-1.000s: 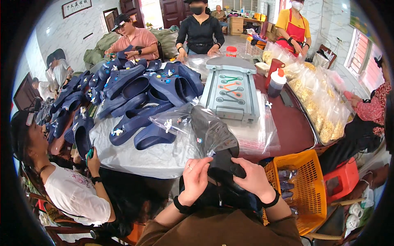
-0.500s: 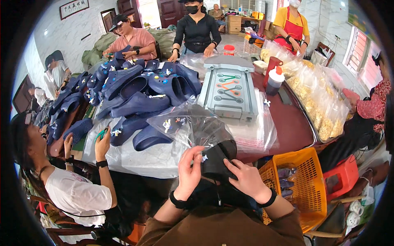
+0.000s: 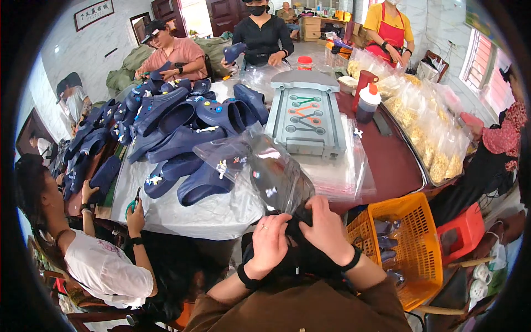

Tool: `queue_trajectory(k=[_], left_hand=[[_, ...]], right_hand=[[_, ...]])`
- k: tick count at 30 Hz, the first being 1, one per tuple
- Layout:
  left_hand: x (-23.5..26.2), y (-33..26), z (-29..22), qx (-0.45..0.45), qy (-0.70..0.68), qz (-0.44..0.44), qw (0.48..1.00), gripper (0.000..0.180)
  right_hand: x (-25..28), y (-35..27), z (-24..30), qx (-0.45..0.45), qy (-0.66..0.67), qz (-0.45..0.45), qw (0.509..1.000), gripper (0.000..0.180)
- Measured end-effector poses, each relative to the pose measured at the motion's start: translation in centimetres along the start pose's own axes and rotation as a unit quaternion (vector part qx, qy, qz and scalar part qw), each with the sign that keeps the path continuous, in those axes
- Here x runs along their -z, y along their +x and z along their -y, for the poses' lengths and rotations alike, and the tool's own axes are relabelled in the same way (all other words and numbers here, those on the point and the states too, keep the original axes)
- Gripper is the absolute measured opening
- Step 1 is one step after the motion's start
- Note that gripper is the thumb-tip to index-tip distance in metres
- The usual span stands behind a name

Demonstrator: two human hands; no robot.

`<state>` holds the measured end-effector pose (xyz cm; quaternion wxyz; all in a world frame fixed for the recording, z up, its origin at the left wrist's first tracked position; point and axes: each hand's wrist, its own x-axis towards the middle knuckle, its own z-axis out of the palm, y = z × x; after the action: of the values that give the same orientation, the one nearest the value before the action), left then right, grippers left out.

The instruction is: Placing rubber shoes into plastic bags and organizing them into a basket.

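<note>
Close in front of me, a clear plastic bag [image 3: 259, 156] stands out over the table's near edge. Inside it sits a dark, rounded thing [image 3: 287, 180] with a small white charm; it looks like a clog, though the plastic's glare hides its outline. My left hand [image 3: 269, 239] pinches the bag's near end, fingers bent together. At the other side of that end, my right hand [image 3: 327, 228] grips with curled fingers. Both fingertips are partly hidden. Beyond the bag, a navy clog [image 3: 206, 185] with charms lies on the table.
Many navy clogs [image 3: 182, 138] are piled left, beside a grey plastic case [image 3: 304, 113]. Flat clear bags [image 3: 354, 171] lie right of it. A yellow basket [image 3: 423, 243] holds clogs at my right. Left, a co-worker [image 3: 105, 260] holds green-handled scissors [image 3: 133, 204].
The bag now covers the dark thing, and my hands have come lower and closer together at its near end. Across the table, a co-worker has lifted a navy clog.
</note>
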<state>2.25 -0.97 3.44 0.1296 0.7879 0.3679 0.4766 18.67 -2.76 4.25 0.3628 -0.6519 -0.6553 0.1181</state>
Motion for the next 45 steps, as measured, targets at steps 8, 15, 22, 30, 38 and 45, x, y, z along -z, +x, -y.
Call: queue_trajectory(k=[8, 15, 22, 30, 38, 45], left_hand=[[-0.9, -2.1, 3.2, 0.169, -0.192, -0.011, 0.967, 0.012], [1.0, -3.5, 4.9, 0.144, -0.087, 0.025, 0.985, 0.048], [0.5, -3.5, 1.5, 0.044, 0.053, 0.118, 0.991, 0.119], [0.0, -4.0, 3.0, 0.09, 0.035, 0.104, 0.99, 0.107], [0.6, -4.4, 8.7, 0.184, -0.139, -0.019, 0.973, 0.084], [-1.3, -4.8, 10.1, 0.234, -0.235, -0.024, 0.943, 0.07]], right_hand=[[-2.6, 1.6, -2.5, 0.021, 0.098, 0.032, 0.994, 0.061], [-0.5, 0.5, -8.3, 0.066, 0.209, 0.147, 0.965, 0.117], [-3.6, 2.5, -9.9, 0.048, 0.35, 0.144, 0.925, 0.111], [-3.3, 2.2, -8.1, 0.022, 0.465, 0.084, 0.881, 0.079], [-1.1, -0.8, -6.5, 0.088, 0.253, 0.087, 0.959, 0.101], [-2.0, -0.5, -2.9, 0.099, 0.151, 0.092, 0.979, 0.123]])
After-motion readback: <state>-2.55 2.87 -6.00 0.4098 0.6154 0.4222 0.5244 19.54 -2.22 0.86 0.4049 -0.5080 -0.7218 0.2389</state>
